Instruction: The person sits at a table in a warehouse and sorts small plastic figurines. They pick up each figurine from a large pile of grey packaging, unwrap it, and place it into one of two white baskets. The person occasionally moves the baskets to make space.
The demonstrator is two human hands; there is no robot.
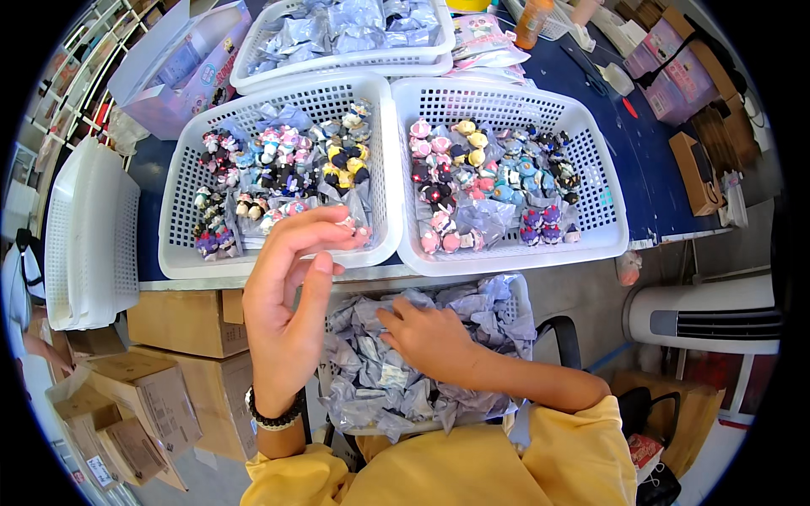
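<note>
My left hand [288, 303] is raised before the front rim of the left white perforated basket [278, 271], fingers curved and thumb apart, with nothing seen in it. Small figurines [345, 167] stand grouped by colour in that basket. Its neighbour, the right white basket [512, 262], holds more figurines [509, 180], pink, black, yellow, blue and purple. Low in front of me, a third basket [522, 303] is heaped with grey plastic packets [405, 379]. My right hand [430, 338] reaches down onto these packets; whether its fingertips grip one cannot be made out.
Another basket of grey packets [354, 31] stands behind on the blue table [658, 183]. Left are an open printed box [177, 69] and stacked white baskets [95, 234]. Cardboard boxes [183, 322] fill the lower left. Scissors [588, 73] lie at the back right; a chair armrest [563, 338] is beside me.
</note>
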